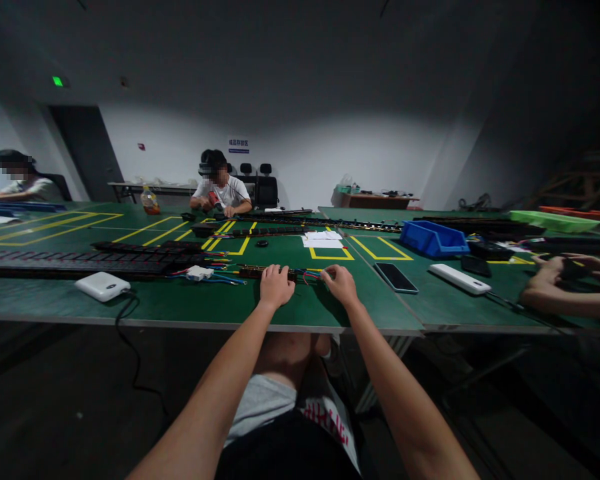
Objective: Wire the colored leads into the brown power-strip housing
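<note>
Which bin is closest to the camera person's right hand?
The blue bin, beyond the phone, is nearest that right hand; the green bin and orange bin sit farther right.

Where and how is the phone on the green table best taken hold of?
The phone lies flat and slanted on the green table, so its thin long edges, near the middle, look best to pinch. The right grip, to its left in the picture, could come from above, straddling its width.

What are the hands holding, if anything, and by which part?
Left hand lies over the dark strip, right of its middle; right hand is at the coloured wires off its right end. Whether either grips can't be told.
</note>
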`<state>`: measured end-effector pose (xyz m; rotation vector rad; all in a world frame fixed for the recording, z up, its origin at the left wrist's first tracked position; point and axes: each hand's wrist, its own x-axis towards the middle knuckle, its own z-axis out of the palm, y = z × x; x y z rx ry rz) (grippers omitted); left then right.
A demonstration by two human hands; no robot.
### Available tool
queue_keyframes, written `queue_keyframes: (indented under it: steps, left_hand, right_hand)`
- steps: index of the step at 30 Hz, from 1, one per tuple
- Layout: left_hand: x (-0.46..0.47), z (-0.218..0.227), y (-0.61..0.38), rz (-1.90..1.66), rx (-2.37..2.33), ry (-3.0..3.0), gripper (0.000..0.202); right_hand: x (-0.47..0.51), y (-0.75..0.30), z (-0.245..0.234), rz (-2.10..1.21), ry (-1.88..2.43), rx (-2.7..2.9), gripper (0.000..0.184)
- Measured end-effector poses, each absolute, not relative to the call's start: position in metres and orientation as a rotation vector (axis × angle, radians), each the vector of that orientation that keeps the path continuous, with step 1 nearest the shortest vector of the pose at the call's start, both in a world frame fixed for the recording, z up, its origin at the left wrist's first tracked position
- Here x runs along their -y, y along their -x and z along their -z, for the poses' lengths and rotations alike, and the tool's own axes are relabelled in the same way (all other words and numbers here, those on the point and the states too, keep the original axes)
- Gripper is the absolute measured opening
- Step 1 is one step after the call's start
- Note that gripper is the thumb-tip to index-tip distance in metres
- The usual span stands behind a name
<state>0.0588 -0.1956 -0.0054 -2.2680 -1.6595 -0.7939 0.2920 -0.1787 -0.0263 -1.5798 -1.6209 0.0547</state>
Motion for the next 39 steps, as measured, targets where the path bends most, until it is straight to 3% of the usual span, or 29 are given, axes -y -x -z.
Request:
queue_keyframes:
  steps: [5,11,17,24,30,39]
  left_hand:
    - [0.1964,0.0051,-0.0592,0.802,1.662,2.266,0.04]
    - [0.1989,0.0025,-0.0597,0.783,1.661,2.255,0.04]
    - [0.1974,0.0036,-0.0591,0.785,1.661,2.256,0.039]
    - [0.1968,0.0042,-0.0591,0.803,1.659,2.275,0.04]
    - [0.1973,0.0038,-0.059,0.804,1.666,2.279,0.04]
    - [0.1971,0.0037,-0.0595,0.797,1.662,2.262,0.038]
  right_hand:
    - [0.1827,-0.2903,0.0236,-0.053,1.617,1.632,0.046]
    - [0.1847,-0.2907,0.0236,-0.008,1.765,1.804,0.022]
    - [0.1833,-0.2899,0.0238,0.015,1.771,1.799,0.02]
    - [0.1844,-0.2888,0.0252,-0.038,1.624,1.805,0.048]
    - [0.1803,-0.2907,0.0268,-0.063,1.544,1.764,0.033]
    - [0.176,-0.2922,0.028,0.024,1.534,1.809,0.026]
